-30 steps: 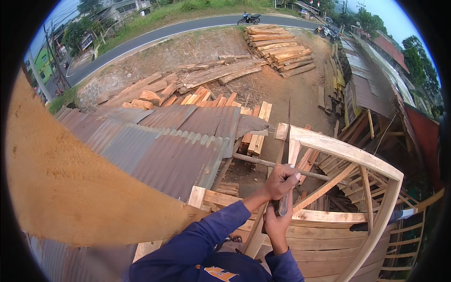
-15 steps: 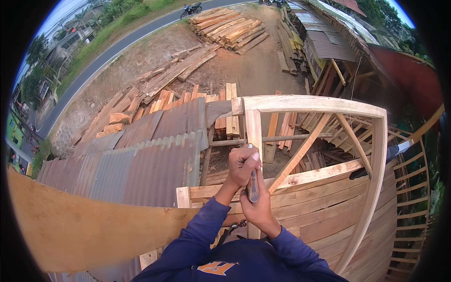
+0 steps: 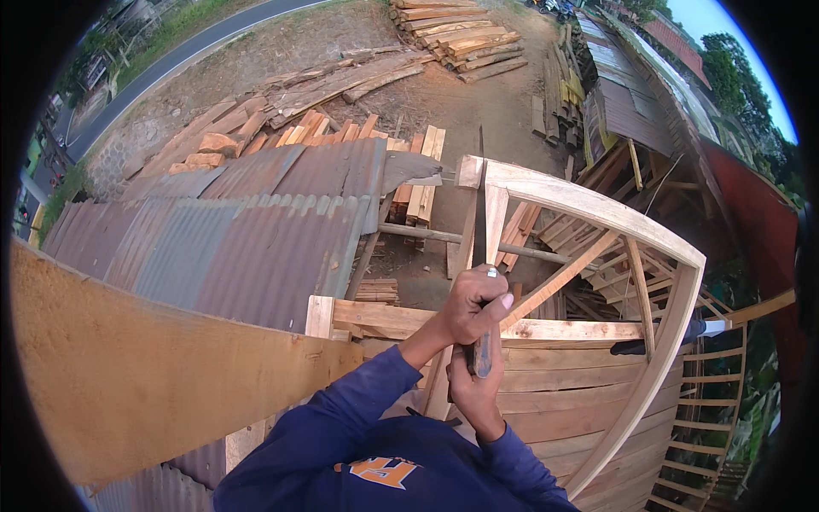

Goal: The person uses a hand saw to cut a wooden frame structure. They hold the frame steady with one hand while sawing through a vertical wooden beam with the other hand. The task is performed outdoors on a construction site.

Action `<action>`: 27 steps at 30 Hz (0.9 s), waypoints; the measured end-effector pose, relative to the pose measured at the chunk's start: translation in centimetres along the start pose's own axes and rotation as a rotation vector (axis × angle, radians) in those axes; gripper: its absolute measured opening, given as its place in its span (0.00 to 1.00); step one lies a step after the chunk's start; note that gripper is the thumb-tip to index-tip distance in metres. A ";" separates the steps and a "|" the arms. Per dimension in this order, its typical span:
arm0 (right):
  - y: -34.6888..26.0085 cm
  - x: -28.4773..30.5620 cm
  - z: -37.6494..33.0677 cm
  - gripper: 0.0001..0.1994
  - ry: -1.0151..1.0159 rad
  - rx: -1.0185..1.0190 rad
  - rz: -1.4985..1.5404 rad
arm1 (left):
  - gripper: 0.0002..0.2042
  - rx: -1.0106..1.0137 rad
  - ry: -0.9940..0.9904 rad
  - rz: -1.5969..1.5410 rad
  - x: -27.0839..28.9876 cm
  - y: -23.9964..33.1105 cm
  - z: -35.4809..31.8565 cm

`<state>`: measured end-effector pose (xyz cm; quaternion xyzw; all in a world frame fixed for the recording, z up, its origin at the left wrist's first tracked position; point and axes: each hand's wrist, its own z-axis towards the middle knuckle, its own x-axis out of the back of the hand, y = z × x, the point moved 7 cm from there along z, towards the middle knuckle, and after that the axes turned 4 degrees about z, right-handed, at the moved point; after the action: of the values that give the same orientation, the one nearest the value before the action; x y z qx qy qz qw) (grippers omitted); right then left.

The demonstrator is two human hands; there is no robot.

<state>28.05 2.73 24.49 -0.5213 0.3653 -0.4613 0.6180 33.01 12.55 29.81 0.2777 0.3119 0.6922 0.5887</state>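
Note:
Both my hands grip a handsaw, its long dark blade (image 3: 480, 200) seen nearly edge-on and pointing away from me. My left hand (image 3: 474, 305) wraps round it in front, with a ring on one finger. Below it, my right hand (image 3: 478, 397) closes on the worn handle (image 3: 484, 354), close to my body. Along the blade stands the corner of a pale timber frame (image 3: 589, 198), where a short beam end (image 3: 469, 171) juts out on the left. Whether the teeth touch the wood cannot be made out.
A wide board (image 3: 171, 375) crosses the left foreground. Beyond it slopes a rusty corrugated roof (image 3: 256, 247). A diagonal brace (image 3: 563, 277) and a plank surface (image 3: 563, 384) lie on the right. Down on the ground are timber stacks (image 3: 461, 38). A dark object (image 3: 630, 347) rests by the frame.
My view has shifted, so the frame appears tilted. The blade, hidden before, now shows beyond my hands. Both hands keep their grip on the handsaw.

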 end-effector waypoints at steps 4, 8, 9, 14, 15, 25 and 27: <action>1.4 -2.8 10.6 0.32 0.008 -0.081 0.122 | 0.23 0.155 0.099 -0.035 4.5 -6.5 8.8; 0.5 -2.9 9.6 0.31 0.009 -0.115 0.126 | 0.23 0.208 0.086 -0.044 4.2 -6.3 7.8; 0.6 -2.2 6.5 0.32 0.019 -0.140 0.131 | 0.22 0.177 0.056 -0.004 3.2 -5.0 5.3; 2.7 0.9 -5.7 0.33 -0.052 -0.092 0.063 | 0.18 -0.042 0.007 0.012 -0.9 1.1 -3.2; 1.8 0.7 -4.8 0.33 -0.043 -0.129 0.099 | 0.18 -0.057 0.004 0.010 -0.8 1.6 -3.4; 1.4 -2.6 5.4 0.27 0.001 -0.176 0.151 | 0.23 0.145 0.008 0.021 3.2 -4.5 4.9; 2.7 -1.3 -0.6 0.31 0.010 -0.135 0.131 | 0.21 0.028 0.013 0.083 1.5 -1.2 0.2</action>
<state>27.56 3.86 21.67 -0.5343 0.4319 -0.3967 0.6087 33.67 14.22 29.04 0.2941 0.3135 0.7132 0.5537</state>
